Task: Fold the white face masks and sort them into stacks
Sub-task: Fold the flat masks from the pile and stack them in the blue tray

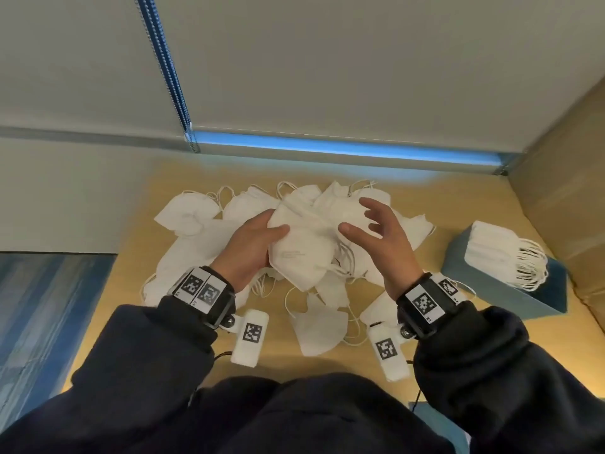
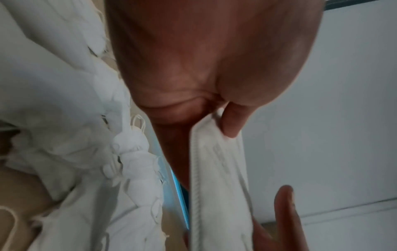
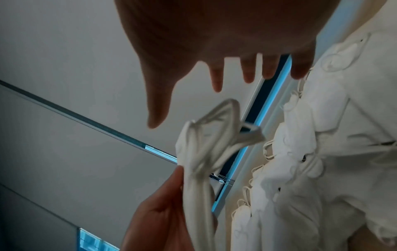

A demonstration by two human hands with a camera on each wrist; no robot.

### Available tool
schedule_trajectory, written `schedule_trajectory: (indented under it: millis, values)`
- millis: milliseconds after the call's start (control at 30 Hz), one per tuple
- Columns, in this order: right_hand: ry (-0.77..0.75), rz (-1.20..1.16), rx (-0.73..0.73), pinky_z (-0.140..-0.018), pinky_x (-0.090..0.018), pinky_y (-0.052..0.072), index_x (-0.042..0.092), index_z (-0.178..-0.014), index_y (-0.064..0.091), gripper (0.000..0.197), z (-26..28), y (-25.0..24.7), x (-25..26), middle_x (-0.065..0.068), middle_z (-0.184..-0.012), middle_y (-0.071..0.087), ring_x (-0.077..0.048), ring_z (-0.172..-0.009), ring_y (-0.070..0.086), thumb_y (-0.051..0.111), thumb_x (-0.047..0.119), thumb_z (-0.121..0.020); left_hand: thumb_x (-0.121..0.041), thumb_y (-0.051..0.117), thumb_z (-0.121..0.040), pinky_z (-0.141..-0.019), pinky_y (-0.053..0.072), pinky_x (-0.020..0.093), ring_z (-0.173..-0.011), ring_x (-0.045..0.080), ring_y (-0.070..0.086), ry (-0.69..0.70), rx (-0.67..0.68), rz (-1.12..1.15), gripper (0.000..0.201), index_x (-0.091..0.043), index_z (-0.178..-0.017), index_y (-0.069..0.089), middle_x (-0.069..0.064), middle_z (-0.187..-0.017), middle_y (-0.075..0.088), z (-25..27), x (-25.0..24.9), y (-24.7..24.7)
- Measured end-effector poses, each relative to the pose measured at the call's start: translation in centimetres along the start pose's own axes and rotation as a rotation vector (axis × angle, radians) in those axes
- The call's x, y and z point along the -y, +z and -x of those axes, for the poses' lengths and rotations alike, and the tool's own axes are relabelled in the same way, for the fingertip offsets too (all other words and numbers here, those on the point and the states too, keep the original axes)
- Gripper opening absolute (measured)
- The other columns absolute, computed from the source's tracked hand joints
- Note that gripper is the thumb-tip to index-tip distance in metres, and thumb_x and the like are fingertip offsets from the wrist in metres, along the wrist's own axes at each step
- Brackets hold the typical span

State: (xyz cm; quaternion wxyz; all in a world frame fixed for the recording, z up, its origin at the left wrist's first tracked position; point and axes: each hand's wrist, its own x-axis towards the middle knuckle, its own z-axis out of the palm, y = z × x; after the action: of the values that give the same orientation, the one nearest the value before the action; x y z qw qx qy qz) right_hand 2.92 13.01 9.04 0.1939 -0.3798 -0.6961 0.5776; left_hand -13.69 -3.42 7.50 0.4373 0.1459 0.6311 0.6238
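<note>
A white face mask (image 1: 299, 249) is lifted above a loose heap of white masks (image 1: 193, 221) on the wooden table (image 1: 458, 204). My left hand (image 1: 253, 245) grips its left edge, thumb on top; the left wrist view shows the thumb (image 2: 233, 121) pressing the mask's seam (image 2: 217, 169). My right hand (image 1: 376, 231) hovers just right of the mask with fingers spread and touches nothing. In the right wrist view the right hand's fingers (image 3: 217, 79) hang straight above the held mask (image 3: 206, 141), which the left hand (image 3: 159, 212) holds from below.
A stack of folded masks (image 1: 491, 253) with ear loops hanging lies on a blue box (image 1: 497, 290) at the right. A cardboard box (image 1: 563, 178) rises behind it. Loose masks (image 1: 322, 326) lie near the front edge. A roller blind (image 1: 327, 60) covers the window.
</note>
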Motion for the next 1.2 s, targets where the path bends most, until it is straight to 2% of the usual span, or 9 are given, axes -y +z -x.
schedule_trajectory:
  millis: [133, 200, 300, 433, 567, 700, 933, 1067, 1200]
  values:
    - [0.074, -0.075, 0.389, -0.098, -0.039, 0.054, 0.027, -0.135, 0.06, 0.066, -0.3, -1.1, 0.4, 0.0, -0.13, 0.067, -0.018, -0.118, 0.065, 0.086, 0.037, -0.075, -0.018, 0.056, -0.103, -0.099, 0.054, 0.054, -0.12, 0.03, 0.067, 0.041, 0.119, 0.023, 0.031, -0.021, -0.132, 0.064, 0.005, -0.128, 0.071, -0.1, -0.4, 2.5]
    - [0.134, -0.055, 0.445, -0.085, -0.044, 0.06, 0.006, -0.112, 0.071, 0.036, -0.2, -1.6, 0.0, -0.01, -0.104, 0.076, -0.024, -0.092, 0.074, 0.084, 0.021, -0.082, -0.017, 0.055, -0.104, -0.096, 0.056, 0.05, -0.116, 0.027, 0.069, 0.08, 0.113, -0.02, 0.026, -0.02, -0.127, 0.067, 0.004, -0.123, 0.073, -0.6, -0.5, 3.5]
    - [0.181, -0.05, 0.377, -0.054, -0.033, 0.049, -0.003, -0.079, 0.071, 0.028, -0.2, -4.0, -1.0, -0.015, -0.07, 0.057, -0.023, -0.057, 0.047, 0.08, 0.023, -0.086, -0.016, 0.056, -0.104, -0.092, 0.057, 0.046, -0.108, 0.025, 0.072, 0.152, 0.076, -0.174, 0.019, -0.016, -0.118, 0.069, 0.004, -0.113, 0.076, -1.7, -0.2, 3.7]
    - [0.301, -0.527, 0.202, -0.09, -0.041, 0.053, 0.014, -0.052, 0.056, 0.047, -0.5, -8.0, -1.3, -0.016, -0.083, 0.054, -0.028, -0.09, 0.059, 0.057, 0.013, -0.099, -0.016, 0.054, -0.104, -0.09, 0.058, 0.047, -0.11, 0.031, 0.071, 0.108, 0.042, -0.192, 0.02, -0.012, -0.118, 0.069, 0.007, -0.112, 0.076, -2.8, 1.6, 3.9]
    - [0.301, -0.676, 0.194, -0.064, -0.038, 0.05, 0.02, -0.063, 0.035, 0.043, -0.2, -9.6, -1.4, 0.0, -0.059, 0.02, -0.018, -0.051, 0.023, 0.055, 0.015, -0.1, -0.015, 0.053, -0.105, -0.091, 0.058, 0.046, -0.111, 0.032, 0.07, 0.099, 0.007, -0.129, 0.021, -0.008, -0.117, 0.069, 0.009, -0.113, 0.076, -3.5, 2.0, 7.0]
    - [0.142, -0.158, 0.083, -0.048, -0.026, 0.038, 0.01, -0.08, 0.063, 0.02, -1.8, -11.5, -1.9, 0.009, -0.05, 0.045, -0.012, -0.044, 0.034, 0.082, 0.013, -0.082, -0.015, 0.052, -0.105, -0.093, 0.058, 0.053, -0.111, 0.034, 0.069, 0.149, 0.026, -0.172, 0.023, -0.001, -0.116, 0.067, 0.014, -0.115, 0.074, -4.3, 1.4, 11.9]
    - [0.049, -0.02, -0.001, -0.046, -0.021, 0.038, -0.002, -0.082, 0.073, 0.018, -2.3, -17.9, -4.4, 0.004, -0.059, 0.059, -0.006, -0.047, 0.051, 0.086, 0.01, -0.077, -0.015, 0.068, -0.095, -0.086, 0.055, 0.024, -0.092, 0.008, 0.071, 0.473, 0.185, -0.69, 0.044, -0.04, -0.131, 0.063, -0.012, -0.114, 0.071, -5.4, -1.0, 18.1]
    - [0.021, 0.073, -0.014, -0.055, -0.024, 0.043, 0.007, -0.081, 0.08, 0.009, -1.8, -22.5, -5.8, 0.002, -0.062, 0.069, -0.006, -0.054, 0.055, 0.085, 0.014, -0.079, -0.02, 0.067, -0.097, -0.086, 0.048, 0.028, -0.093, 0.009, 0.064, 0.655, 0.299, -1.105, 0.026, -0.023, -0.122, 0.074, -0.007, -0.113, 0.075, -6.9, -2.1, 21.0]
    - [0.024, -0.081, -0.194, -0.061, -0.029, 0.045, -0.002, -0.086, 0.075, 0.005, -2.1, -30.8, -6.6, -0.015, -0.068, 0.062, -0.016, -0.056, 0.052, 0.077, 0.003, -0.085, -0.019, 0.07, -0.095, -0.083, 0.053, 0.035, -0.085, 0.016, 0.068, 0.743, 0.147, -1.058, 0.017, -0.019, -0.11, 0.078, -0.007, -0.099, 0.077, -9.1, -3.2, 22.7]
